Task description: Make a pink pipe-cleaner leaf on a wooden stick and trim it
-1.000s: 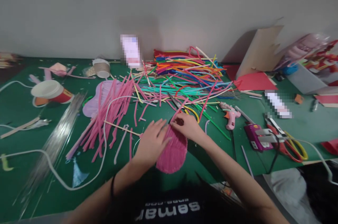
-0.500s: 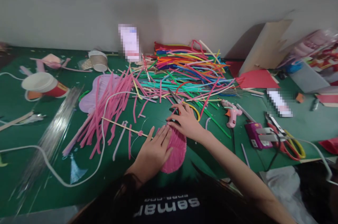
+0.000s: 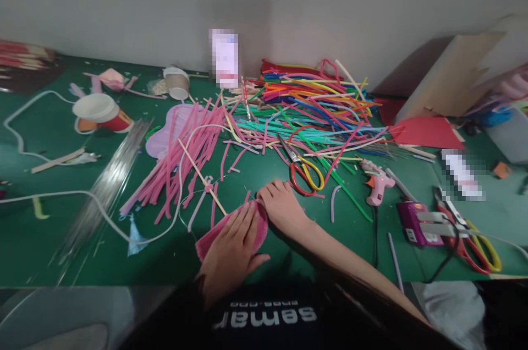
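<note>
The left hand point(image 3: 231, 256) lay flat on a pink, fuzzy, rounded piece point(image 3: 260, 228), fingers extended close together, thumb spread. The right hand point(image 3: 282, 207) curled its fingers at the upper-right end; any pinch was hidden. The piece slanted lower left to upper right on the smooth green surface point(image 3: 165, 262).

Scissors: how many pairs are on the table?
2. One pair lies just beyond the right hand; the other pair lies toward the right, beside the purple box. More could be hidden under the coloured strips.
</note>
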{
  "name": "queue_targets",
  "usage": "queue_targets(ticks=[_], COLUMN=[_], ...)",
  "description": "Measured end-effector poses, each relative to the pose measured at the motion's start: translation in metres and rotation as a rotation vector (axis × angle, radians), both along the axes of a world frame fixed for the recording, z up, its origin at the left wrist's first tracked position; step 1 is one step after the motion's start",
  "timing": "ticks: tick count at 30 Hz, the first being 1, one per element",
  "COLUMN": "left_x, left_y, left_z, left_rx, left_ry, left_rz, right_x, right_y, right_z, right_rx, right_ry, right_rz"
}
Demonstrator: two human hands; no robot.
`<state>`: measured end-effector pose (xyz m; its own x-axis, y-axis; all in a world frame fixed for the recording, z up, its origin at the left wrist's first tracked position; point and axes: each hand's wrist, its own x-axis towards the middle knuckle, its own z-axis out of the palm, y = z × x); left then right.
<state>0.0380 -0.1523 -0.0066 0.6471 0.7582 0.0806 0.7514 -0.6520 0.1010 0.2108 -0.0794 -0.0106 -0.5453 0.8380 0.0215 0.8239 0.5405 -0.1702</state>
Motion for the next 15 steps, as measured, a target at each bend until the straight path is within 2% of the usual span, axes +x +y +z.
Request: queue_targets(ticks=[3, 7, 11, 15], left_x=[0.010, 0.010, 0.004, 0.001], left_y=[-0.005, -0.007, -0.020, -0.032], left_z=[-0.003, -0.002, -0.010, -0.020], left_rx=[-0.043, -0.034, 0.047, 0.091], left_ry=[0.008, 0.012, -0.004, -0.006], left_rz=[0.041, 0.038, 0.011, 0.042], right_x=[0.007, 0.015, 0.007, -0.022], right_y=[0.008, 0.007, 0.001, 0.022], right_z=[0.003, 0.011, 0.019, 0.020], right_rx=[-0.024, -0.070, -0.163, -0.293], right_ry=[0.002, 0.026, 0.123, 0.360], right_rz=[0.109, 0.216, 0.147, 0.045])
